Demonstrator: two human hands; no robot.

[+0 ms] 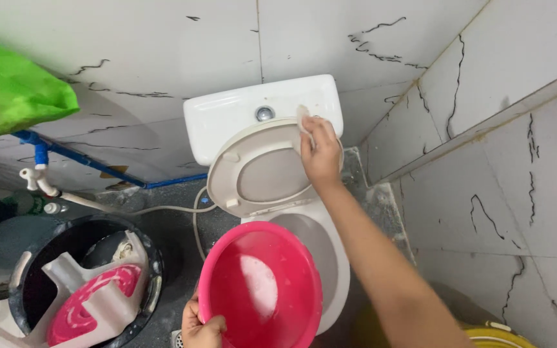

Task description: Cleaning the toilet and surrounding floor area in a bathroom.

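A white toilet with its tank against the wall has its seat and lid raised. My right hand presses a small pale sponge against the top edge of the raised lid, just below the tank. My left hand grips the lower rim of a pink plastic basin held over the toilet bowl. Some soapy foam lies in the basin.
A black bucket at lower left holds a pink and white plastic piece. A blue pipe with a white tap and hose runs along the wall. A green bag hangs at upper left. Marbled tile walls close in on the right.
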